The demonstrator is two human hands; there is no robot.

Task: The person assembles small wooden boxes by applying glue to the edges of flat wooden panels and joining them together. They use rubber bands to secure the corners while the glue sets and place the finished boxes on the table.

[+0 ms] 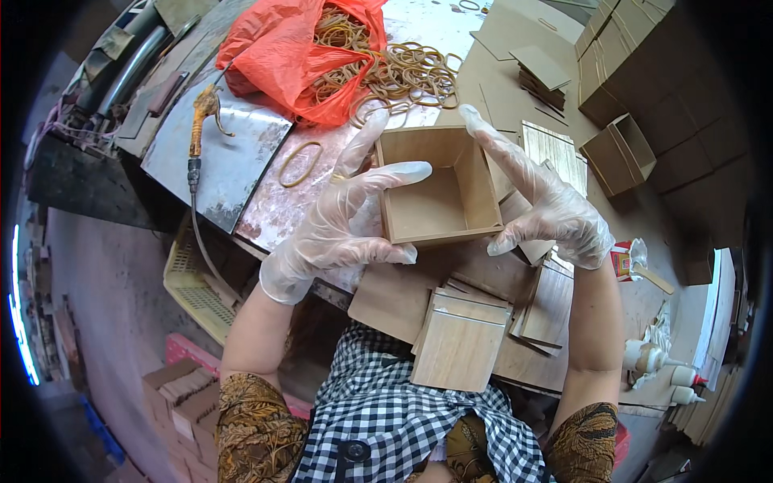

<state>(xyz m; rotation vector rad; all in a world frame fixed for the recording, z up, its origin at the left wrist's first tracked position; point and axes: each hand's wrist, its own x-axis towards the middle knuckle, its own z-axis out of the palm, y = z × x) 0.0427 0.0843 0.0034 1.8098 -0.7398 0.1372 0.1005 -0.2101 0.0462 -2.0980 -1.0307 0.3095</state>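
Between my two gloved hands is a small open wooden box (439, 193), its bare inside facing up toward me. My left hand (342, 209), in a thin clear glove, grips its left side; one finger reaches over the rim and another digit lies at the near corner. On the right side, my right hand (547, 201) has a finger stretched to the far corner and a digit on the near corner. Thin wooden panels (459, 338) lie in a loose stack just below the box. A single rubber band (300, 164) rests on the table left of my left hand.
A red plastic bag (274, 60) spills many rubber bands (419, 72) at the back. An orange-handled air gun (196, 129) with a hose lies left. More boxes (620, 153) stand right, beyond glue bottles (644, 354). A yellow crate (193, 282) sits below the table's left edge.
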